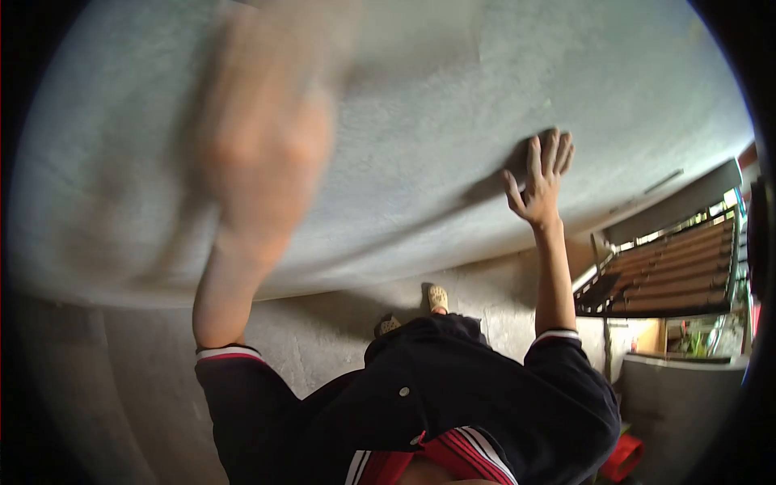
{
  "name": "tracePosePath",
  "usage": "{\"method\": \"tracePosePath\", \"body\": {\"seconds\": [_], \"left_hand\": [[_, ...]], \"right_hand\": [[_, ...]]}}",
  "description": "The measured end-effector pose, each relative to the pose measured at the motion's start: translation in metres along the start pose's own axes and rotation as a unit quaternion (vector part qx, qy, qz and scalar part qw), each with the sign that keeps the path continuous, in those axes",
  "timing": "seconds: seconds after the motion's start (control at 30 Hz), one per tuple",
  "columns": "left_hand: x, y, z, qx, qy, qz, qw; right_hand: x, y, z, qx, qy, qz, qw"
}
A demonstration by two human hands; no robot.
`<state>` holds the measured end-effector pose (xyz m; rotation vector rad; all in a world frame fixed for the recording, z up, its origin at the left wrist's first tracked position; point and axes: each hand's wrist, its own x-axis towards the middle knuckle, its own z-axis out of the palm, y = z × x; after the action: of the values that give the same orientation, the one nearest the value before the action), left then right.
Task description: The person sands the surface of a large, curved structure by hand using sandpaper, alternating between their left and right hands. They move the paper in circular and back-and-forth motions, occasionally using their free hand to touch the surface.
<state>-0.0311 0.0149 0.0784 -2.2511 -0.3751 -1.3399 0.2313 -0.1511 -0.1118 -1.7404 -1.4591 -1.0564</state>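
Note:
My left hand [263, 153] is raised against the grey wall [404, 170], smeared by motion. Its fingers are blurred, and I cannot tell whether they grip anything. A pale grey patch with a straight right edge shows beside it at the top of the view, also blurred. Farther right, my right hand [543, 182] lies on the wall with its fingers spread and nothing in it. A long shadow runs down and left across the wall from that hand.
Below the wall is a bare concrete floor [323, 347], where my feet stand in beige clogs [437, 297]. At the right is a brown slatted rack with a dark frame [671, 271]. A red object [622, 458] sits low at the right.

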Motion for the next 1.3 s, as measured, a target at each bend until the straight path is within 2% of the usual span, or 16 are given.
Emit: {"method": "tracePosePath", "body": {"seconds": [0.13,0.2,0.27,0.37,0.4,0.53,0.63,0.67,0.8,0.87,0.93,1.03,1.1,1.13,1.23,1.3], "left_hand": [[0.011,-0.026,0.006,-0.017,0.062,0.024,0.998],[-0.009,0.017,0.028,-0.034,0.018,0.142,0.989],[-0.014,0.04,0.029,-0.122,-0.039,0.135,0.983],[0.032,0.002,-0.006,-0.038,0.089,-0.002,0.995],[0.026,-0.024,0.008,-0.019,-0.001,-0.131,0.991],[0.006,0.027,0.032,-0.092,0.034,0.148,0.984],[0.006,0.027,0.021,-0.093,0.036,0.077,0.992],[0.026,0.013,0.009,-0.179,0.109,-0.007,0.978],[0.032,0.023,0.004,-0.054,0.067,0.011,0.996],[-0.013,0.052,0.047,-0.132,0.013,0.092,0.987],[-0.007,0.045,0.037,-0.067,0.052,0.065,0.994],[0.033,0.008,0.013,-0.154,0.16,-0.048,0.974],[0.042,0.004,0.01,-0.007,0.189,-0.043,0.981],[0.028,0.02,0.027,-0.181,0.189,0.001,0.965],[-0.01,0.06,0.04,-0.093,0.035,0.027,0.995],[0.004,0.041,0.025,-0.13,0.094,-0.016,0.987]], "right_hand": [[-0.002,0.002,0.003,-0.002,0.008,-0.018,1.0],[-0.002,0.002,0.002,-0.007,0.004,-0.022,1.0],[-0.002,0.003,0.002,-0.011,0.006,-0.025,1.0],[-0.005,0.005,0.005,-0.013,0.009,-0.028,0.999],[-0.006,0.006,0.005,-0.014,0.006,-0.029,0.999],[-0.006,0.006,0.007,-0.015,0.014,-0.035,0.999],[-0.007,0.006,0.008,-0.012,0.017,-0.032,0.999],[-0.006,0.006,0.009,-0.014,0.024,-0.032,0.999],[-0.007,0.006,0.008,-0.013,0.017,-0.035,0.999],[-0.006,0.004,0.007,-0.014,0.008,-0.027,0.999],[-0.006,0.003,0.008,-0.013,0.013,-0.022,1.0],[-0.005,0.004,0.005,-0.043,-0.007,-0.053,0.998],[-0.005,0.003,0.005,-0.043,-0.001,-0.056,0.998],[-0.004,0.003,0.005,-0.043,-0.001,-0.056,0.997],[-0.008,0.003,0.005,-0.038,-0.002,-0.051,0.998],[-0.005,0.003,0.007,-0.042,-0.001,-0.05,0.998]]}}
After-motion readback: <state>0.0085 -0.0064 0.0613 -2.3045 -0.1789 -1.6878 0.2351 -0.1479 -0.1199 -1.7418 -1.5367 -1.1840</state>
